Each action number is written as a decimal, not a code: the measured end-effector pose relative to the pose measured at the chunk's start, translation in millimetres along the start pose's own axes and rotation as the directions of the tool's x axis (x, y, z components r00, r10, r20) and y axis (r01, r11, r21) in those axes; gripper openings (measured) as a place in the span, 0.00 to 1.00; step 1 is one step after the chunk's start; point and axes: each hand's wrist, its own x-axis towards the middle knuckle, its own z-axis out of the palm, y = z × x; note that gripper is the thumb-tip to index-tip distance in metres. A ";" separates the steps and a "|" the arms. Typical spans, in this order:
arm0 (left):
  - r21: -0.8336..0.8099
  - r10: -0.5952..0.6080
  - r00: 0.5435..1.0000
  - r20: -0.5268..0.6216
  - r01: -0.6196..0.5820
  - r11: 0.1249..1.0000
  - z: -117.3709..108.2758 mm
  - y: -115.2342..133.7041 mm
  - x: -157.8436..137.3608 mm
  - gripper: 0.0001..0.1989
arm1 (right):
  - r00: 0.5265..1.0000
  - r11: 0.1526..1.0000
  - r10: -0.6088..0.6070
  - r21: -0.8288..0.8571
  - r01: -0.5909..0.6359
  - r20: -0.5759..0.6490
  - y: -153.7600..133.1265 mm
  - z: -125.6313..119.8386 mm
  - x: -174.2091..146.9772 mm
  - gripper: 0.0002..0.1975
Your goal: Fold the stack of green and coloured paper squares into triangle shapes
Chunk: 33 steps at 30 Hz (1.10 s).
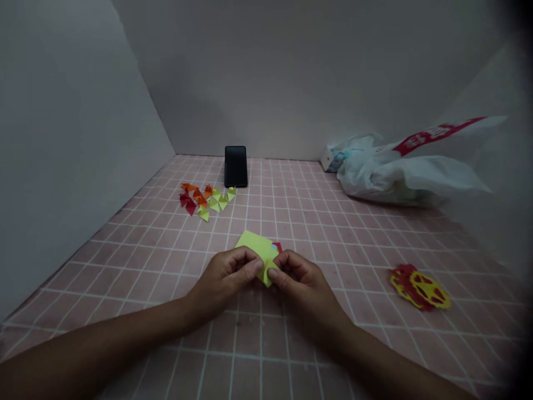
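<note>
My left hand (228, 275) and my right hand (308, 286) meet at the middle of the table. Between their thumbs and fingers they pinch a small folded piece of yellow paper (267, 274), its lower tip pointing toward me. Both hands are closed on it, and several fingertips are hidden behind the paper. Just beyond the fingers lies flat yellow paper (252, 241); whether it is one sheet or a stack I cannot tell. A bit of red paper (278, 245) shows at its right edge.
At the back left sit several small folded paper figures, yellow (223, 201), orange (200, 197) and red (190, 206). Behind them a black phone (236, 166) stands upright. A white plastic bag (383, 176) and a box (328, 159) are at the back right. Red and yellow cut-outs (431, 290) lie right.
</note>
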 end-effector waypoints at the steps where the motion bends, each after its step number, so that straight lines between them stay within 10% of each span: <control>1: -0.023 -0.004 1.000 0.009 0.004 1.000 0.8 0.5 -0.3 0.08 | 1.000 1.000 -0.011 0.004 0.011 -0.018 -0.2 0.1 0.0 0.12; 33: 0.351 0.246 0.968 -0.042 -0.216 0.911 3.1 -4.3 -4.2 0.05 | 0.998 0.998 -0.060 0.017 0.060 0.005 -1.7 1.7 -2.9 0.10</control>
